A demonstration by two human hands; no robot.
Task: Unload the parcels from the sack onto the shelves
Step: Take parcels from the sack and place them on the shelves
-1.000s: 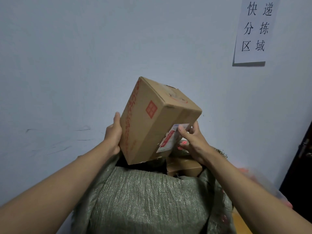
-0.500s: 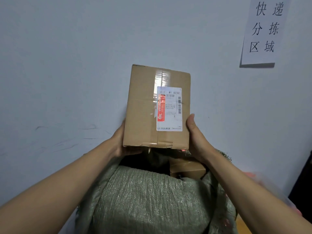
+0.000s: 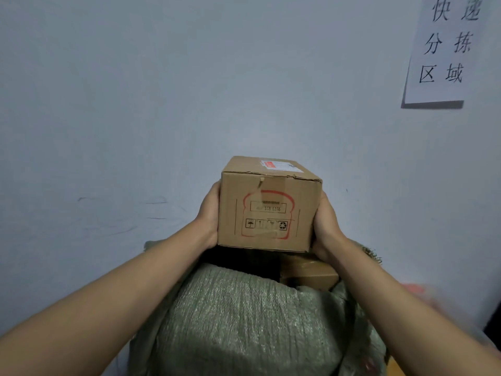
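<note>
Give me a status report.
Left hand and right hand grip box sides. Box above sack. Another box inside.

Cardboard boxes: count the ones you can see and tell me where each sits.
2. One cardboard box is held between the left hand and right hand above the sack. A second box lies in the sack's mouth. More may be hidden inside.
</note>
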